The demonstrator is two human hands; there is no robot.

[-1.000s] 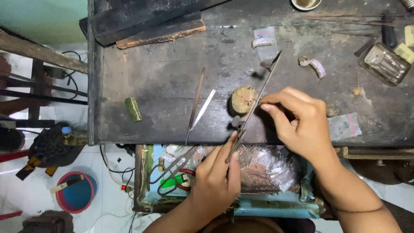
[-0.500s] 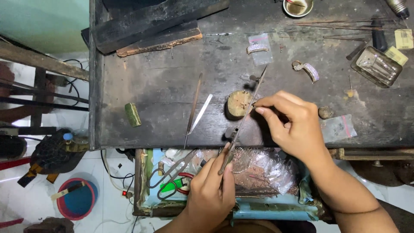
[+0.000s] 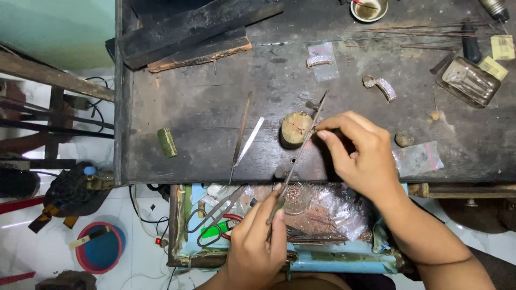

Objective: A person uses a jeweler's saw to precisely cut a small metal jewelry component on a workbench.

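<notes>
My left hand (image 3: 258,241) grips the lower end of a long thin metal file (image 3: 298,156) that slants up to the right across the dark workbench (image 3: 204,107). My right hand (image 3: 360,153) pinches something small at the file's upper part, beside a round wooden block (image 3: 294,129); the pinched piece is hidden by my fingers. Both hands work at the bench's front edge.
Tweezers and a thin blade (image 3: 244,137) lie left of the block, with a small green block (image 3: 167,142) further left. Two jewelled curved bands (image 3: 382,87) (image 3: 319,60), a glass dish (image 3: 467,81), a bowl (image 3: 368,9), wood planks (image 3: 199,32). Below, an open drawer (image 3: 301,215) with scissors and foil.
The file has slid down toward me along the block, so less of it shows above my right hand. The view has shifted slightly.
</notes>
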